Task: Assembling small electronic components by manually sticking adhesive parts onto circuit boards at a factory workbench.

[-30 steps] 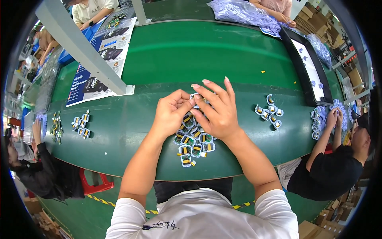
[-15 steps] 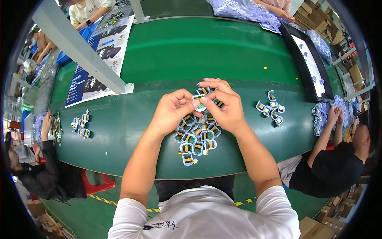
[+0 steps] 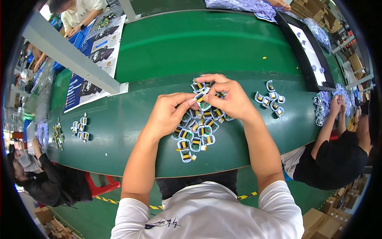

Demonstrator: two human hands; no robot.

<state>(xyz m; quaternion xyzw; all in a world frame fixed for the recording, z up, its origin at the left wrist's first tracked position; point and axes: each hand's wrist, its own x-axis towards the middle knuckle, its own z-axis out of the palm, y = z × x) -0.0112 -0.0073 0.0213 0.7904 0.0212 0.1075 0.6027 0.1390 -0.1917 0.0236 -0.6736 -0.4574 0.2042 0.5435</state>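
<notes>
Between the fingertips of both hands is a small electronic module (image 3: 204, 105), a pale-rimmed piece with green circuit board and a black-and-yellow strip. My left hand (image 3: 166, 114) pinches its left side with thumb and forefinger. From the other side my right hand (image 3: 230, 97) grips it, thumb and fingers bent around its upper right edge. Under and in front of the hands lies a pile of similar modules (image 3: 195, 144), some with yellow tabs sticking out. A few more modules show beyond my fingers, partly covered by the right hand.
Small groups of modules lie to the left (image 3: 81, 128) and right (image 3: 273, 96) on the green table (image 3: 131, 143). A grey metal post (image 3: 75, 55) stands over a printed sheet (image 3: 105, 53) at far left. A black-framed tray (image 3: 305, 51) lies far right. Co-workers sit at both sides.
Both hands still hold the module, which has tilted to show more of its green board. The whole view has shifted slightly. At left, the co-worker's raised hand has pulled back from the table.
</notes>
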